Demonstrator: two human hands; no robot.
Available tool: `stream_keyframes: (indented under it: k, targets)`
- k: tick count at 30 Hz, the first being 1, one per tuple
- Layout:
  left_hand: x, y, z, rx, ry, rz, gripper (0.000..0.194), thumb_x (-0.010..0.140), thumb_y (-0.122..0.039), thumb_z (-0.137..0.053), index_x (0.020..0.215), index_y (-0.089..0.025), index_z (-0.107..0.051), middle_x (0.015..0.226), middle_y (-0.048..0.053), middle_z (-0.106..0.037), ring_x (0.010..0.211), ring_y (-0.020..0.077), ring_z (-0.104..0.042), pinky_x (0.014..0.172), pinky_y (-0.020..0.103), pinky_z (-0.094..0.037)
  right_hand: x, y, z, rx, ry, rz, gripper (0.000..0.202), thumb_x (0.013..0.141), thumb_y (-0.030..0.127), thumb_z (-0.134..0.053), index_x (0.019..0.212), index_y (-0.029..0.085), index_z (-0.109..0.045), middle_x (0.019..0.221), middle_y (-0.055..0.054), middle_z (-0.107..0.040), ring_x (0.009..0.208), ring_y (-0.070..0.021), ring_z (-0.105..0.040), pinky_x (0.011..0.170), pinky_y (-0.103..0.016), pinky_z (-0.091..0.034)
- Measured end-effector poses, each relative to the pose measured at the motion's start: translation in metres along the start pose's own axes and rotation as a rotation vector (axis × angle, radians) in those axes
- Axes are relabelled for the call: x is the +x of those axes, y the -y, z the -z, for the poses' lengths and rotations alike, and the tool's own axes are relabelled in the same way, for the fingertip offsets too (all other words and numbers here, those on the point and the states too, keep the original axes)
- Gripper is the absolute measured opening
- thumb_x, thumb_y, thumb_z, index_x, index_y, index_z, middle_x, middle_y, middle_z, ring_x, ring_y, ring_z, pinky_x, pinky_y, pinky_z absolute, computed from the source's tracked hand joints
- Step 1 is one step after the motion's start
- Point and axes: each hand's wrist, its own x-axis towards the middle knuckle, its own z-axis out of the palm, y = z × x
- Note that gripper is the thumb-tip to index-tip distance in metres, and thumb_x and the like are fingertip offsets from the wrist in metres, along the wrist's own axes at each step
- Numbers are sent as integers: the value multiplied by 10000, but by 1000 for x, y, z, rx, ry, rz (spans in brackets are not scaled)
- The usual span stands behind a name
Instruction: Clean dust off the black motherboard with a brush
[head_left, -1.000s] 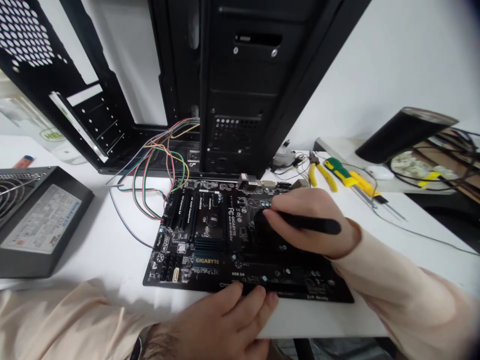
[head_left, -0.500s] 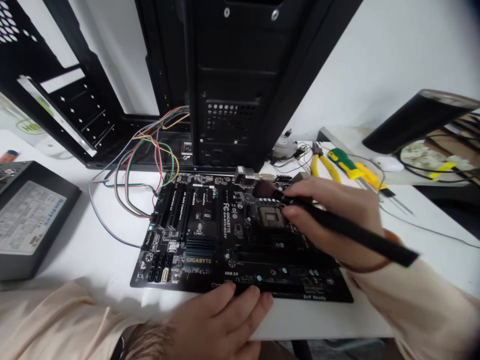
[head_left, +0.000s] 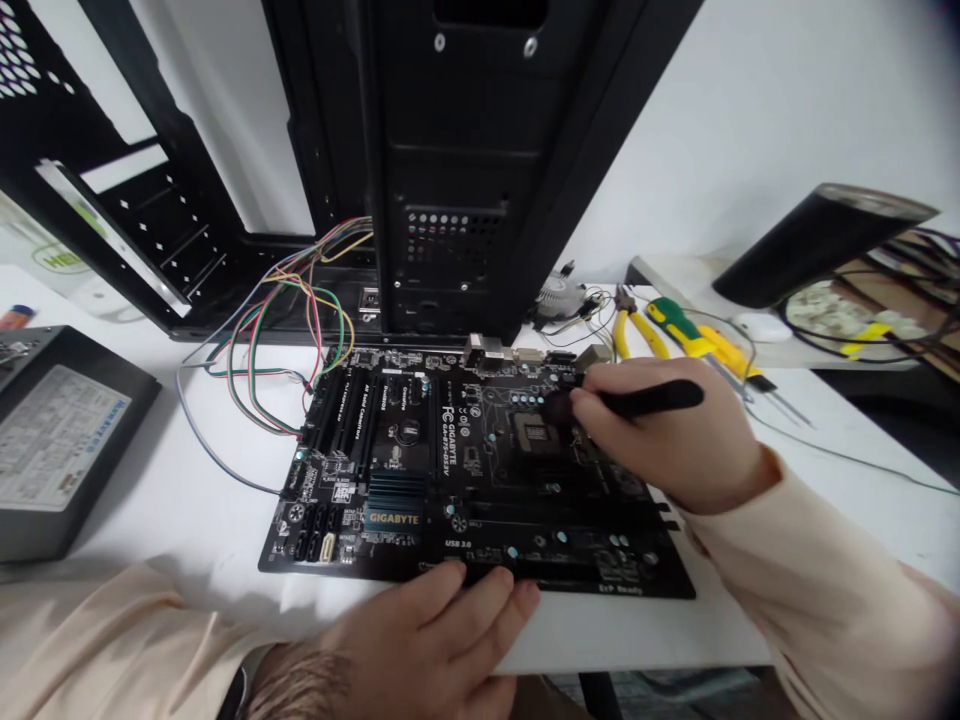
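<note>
A black motherboard marked GIGABYTE lies flat on the white table. My right hand pinches a black-handled brush, its dark bristles over the board just right of the CPU socket. At the board's front edge rests my left hand, fingers stretched out and slightly apart, fingertips touching the edge. Thin coloured wires run from the case to the board's left side.
A black computer case stands behind the board. On the left is a power supply. Pliers, a green-yellow tool, a cooler with wires and a dark cylinder are at the back right.
My right hand has shifted slightly right, and the brush handle has swung up from its downward slant. The bristles moved right and down from the socket's upper left. My left hand stays at the edge.
</note>
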Motion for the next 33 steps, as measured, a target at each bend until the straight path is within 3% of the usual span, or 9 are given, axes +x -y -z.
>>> stream_keyframes:
  k: [3, 7, 11, 15, 19, 21, 26, 29, 33]
  targets:
    - [0, 1, -1, 1, -1, -19, 115, 918, -311, -588, 845, -267, -666, 1197, -38, -656, 1101, 147, -533, 939, 299, -363, -2, 0, 3, 41, -92, 0, 308, 819, 286, -501, 524, 206, -461, 481, -6, -470, 466, -138, -435, 474, -280, -319]
    - [0, 0, 1, 9, 17, -1, 128, 923, -324, -581, 849, -279, -676, 1209, -49, -647, 1110, 144, -523, 940, 295, -365, -2, 12, 0, 190, -197, 229, 158, 891, 288, -509, 817, 194, -613, 712, -49, -654, 651, -172, -590, 597, -279, -452]
    - [-1, -1, 2, 15, 10, -4, 130, 929, -317, -574, 875, -263, -679, 1210, -40, -648, 1119, 148, -523, 941, 300, -368, 1, 20, -10, 167, -45, 433, 191, 912, 280, -472, 838, 174, -614, 731, -65, -654, 656, -178, -585, 598, -283, -452]
    - [-1, 0, 4, 9, 32, -21, 126, 927, -315, -576, 847, -270, -663, 1220, -41, -642, 1124, 148, -520, 945, 301, -365, 0, 15, -12, 118, 65, 310, 232, 899, 273, -435, 753, 189, -593, 605, -29, -590, 542, -153, -532, 521, -266, -391]
    - [0, 0, 5, -1, 46, -22, 141, 929, -323, -574, 829, -271, -659, 1243, -41, -629, 1135, 148, -514, 954, 301, -358, -2, 8, -4, 25, -25, 170, 273, 858, 293, -462, 615, 204, -547, 499, -10, -522, 444, -142, -469, 456, -272, -323]
    - [0, 0, 5, 0, 43, -16, 137, 930, -319, -572, 838, -277, -664, 1237, -45, -632, 1129, 147, -516, 953, 298, -358, -4, 9, -1, 58, -78, 136, 268, 862, 299, -476, 624, 205, -558, 527, -21, -567, 473, -153, -514, 472, -278, -357]
    - [0, 0, 4, -1, 46, -9, 145, 930, -320, -570, 830, -269, -662, 1233, -43, -634, 1132, 146, -516, 950, 297, -361, -4, 15, -5, 159, -132, 245, 184, 904, 311, -485, 854, 203, -626, 727, -50, -686, 621, -176, -618, 566, -283, -451]
    - [-1, 1, 3, -7, 56, -20, 149, 934, -320, -566, 833, -269, -662, 1237, -43, -633, 1126, 145, -523, 944, 298, -363, -1, 14, -10, 84, -14, 302, 243, 919, 317, -448, 829, 186, -632, 698, -54, -666, 598, -184, -607, 541, -292, -435]
    - [-1, 3, 4, -18, 58, -43, 141, 938, -307, -558, 853, -270, -665, 1240, -45, -633, 1122, 145, -531, 939, 301, -364, 0, 5, -9, 37, 40, 219, 257, 902, 323, -456, 771, 185, -630, 656, -39, -657, 563, -188, -607, 512, -294, -416]
